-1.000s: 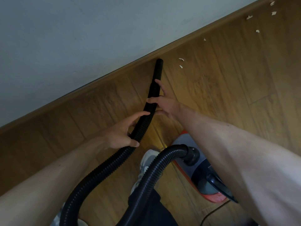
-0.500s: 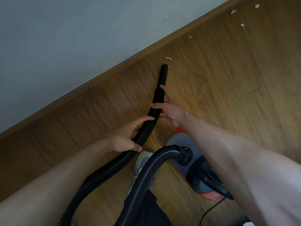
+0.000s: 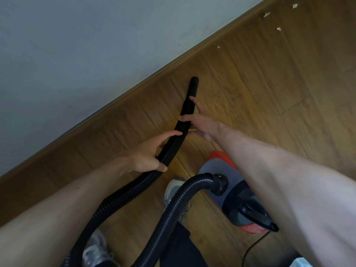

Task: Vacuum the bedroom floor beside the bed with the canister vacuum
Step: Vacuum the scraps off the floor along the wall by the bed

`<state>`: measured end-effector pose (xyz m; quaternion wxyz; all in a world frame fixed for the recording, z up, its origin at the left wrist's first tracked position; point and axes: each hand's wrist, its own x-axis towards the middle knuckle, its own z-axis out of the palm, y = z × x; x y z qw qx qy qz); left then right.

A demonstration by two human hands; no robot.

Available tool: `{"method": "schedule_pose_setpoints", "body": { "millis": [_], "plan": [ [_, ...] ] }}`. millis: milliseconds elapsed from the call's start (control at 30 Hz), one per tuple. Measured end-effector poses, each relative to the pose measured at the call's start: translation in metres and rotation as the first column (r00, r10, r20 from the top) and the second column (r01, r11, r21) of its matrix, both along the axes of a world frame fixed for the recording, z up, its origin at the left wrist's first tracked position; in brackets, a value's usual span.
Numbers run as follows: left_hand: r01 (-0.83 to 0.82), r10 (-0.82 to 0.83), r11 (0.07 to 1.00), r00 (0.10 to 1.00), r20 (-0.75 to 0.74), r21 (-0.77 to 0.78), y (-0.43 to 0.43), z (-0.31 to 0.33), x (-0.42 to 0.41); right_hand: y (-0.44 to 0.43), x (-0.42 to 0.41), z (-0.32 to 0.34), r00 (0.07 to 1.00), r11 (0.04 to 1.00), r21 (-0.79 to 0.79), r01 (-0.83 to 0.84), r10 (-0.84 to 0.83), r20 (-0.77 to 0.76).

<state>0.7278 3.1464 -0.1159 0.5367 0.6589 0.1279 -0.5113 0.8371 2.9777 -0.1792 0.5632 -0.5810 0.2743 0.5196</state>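
A black ribbed vacuum hose (image 3: 133,186) loops up from the red and grey canister vacuum (image 3: 234,197) at my feet. Its smooth black nozzle (image 3: 192,89) points down at the wooden floor (image 3: 269,97) near the baseboard. My left hand (image 3: 148,155) grips the ribbed hose just behind the nozzle end. Further up, my right hand (image 3: 200,122) holds the smooth nozzle tube, thumb across it and fingers along its right side. Small pale scraps (image 3: 278,28) lie on the floor at the upper right, apart from the nozzle.
A grey-white wall (image 3: 86,54) with a wooden baseboard (image 3: 134,89) runs diagonally across the left. My shoes (image 3: 174,191) stand beside the canister. A thin power cord (image 3: 252,247) trails off at the bottom right.
The nozzle swept over the two nearest scraps, which are gone from the floor. The nozzle tip now sits a little away from the baseboard. Both hands keep their hold.
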Motion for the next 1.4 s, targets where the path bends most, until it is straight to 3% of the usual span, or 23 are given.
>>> {"method": "schedule_pose_setpoints", "body": {
  "millis": [433, 1000, 1167, 1400],
  "plan": [
    [0.081, -0.080, 0.997, 0.996, -0.031, 0.016, 0.038, 0.054, 0.012, 0.035, -0.003, 0.052, 0.998, 0.998, 0.021, 0.064, -0.064, 0.009],
    [0.164, -0.165, 0.986, 0.986, 0.040, 0.028, 0.039, 0.058, 0.049, 0.037, 0.024, 0.063, 0.993, 0.995, -0.033, 0.098, -0.096, 0.069],
    [0.115, -0.115, 0.993, 0.993, 0.036, 0.012, 0.027, 0.057, 0.070, 0.024, 0.046, 0.062, 0.990, 0.992, -0.039, 0.123, -0.119, 0.079],
    [-0.123, 0.121, 0.992, 0.992, -0.043, -0.041, -0.010, 0.054, 0.078, 0.006, 0.077, 0.060, 0.997, 0.998, -0.059, -0.018, 0.022, 0.071]
  ]
}}
